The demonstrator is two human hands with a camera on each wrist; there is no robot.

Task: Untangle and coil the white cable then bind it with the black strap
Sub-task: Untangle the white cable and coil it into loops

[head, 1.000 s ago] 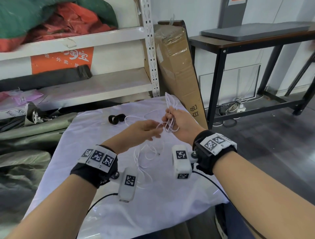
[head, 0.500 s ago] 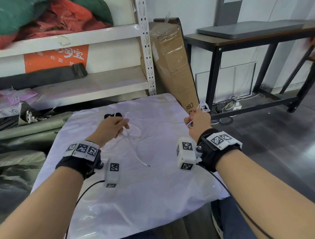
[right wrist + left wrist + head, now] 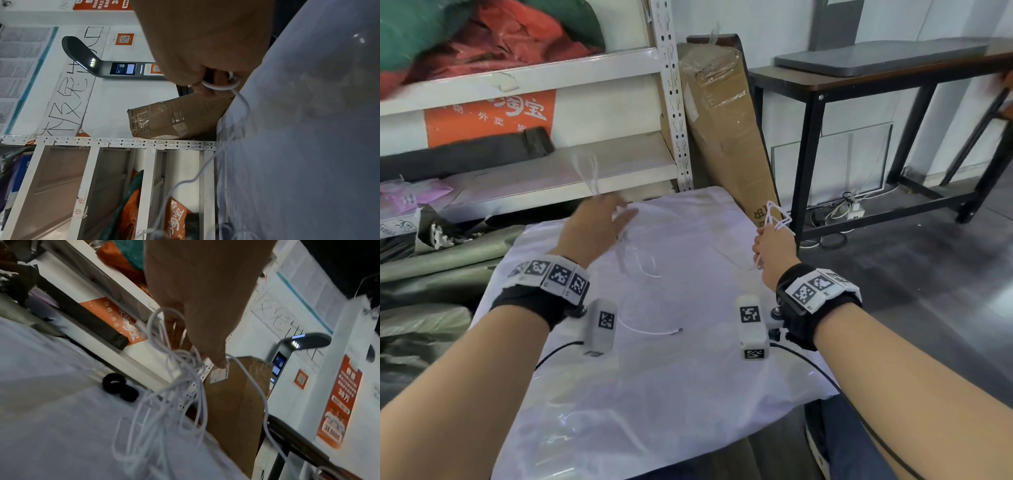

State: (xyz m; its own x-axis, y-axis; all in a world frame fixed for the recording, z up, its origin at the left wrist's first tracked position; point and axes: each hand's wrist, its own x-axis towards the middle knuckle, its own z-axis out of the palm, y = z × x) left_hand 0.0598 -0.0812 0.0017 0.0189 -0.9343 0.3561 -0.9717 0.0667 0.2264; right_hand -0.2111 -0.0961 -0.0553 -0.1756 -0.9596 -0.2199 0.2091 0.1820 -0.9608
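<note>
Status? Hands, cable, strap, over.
Right hand grips white cable loops. Left hand fingers extended, tangle draped over them. Black strap lies untouched on sheet.

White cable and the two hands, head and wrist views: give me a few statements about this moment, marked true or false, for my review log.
1. The right hand has a bundle of white cable loops in its grip. True.
2. The black strap binds the cable. False: it lies on the white cloth, binding nothing.
3. Cable strands hang from the left hand. True.
4. Both ends of the cable are inside the right hand's grip. False: a free cable end lies on the cloth between the forearms.
</note>
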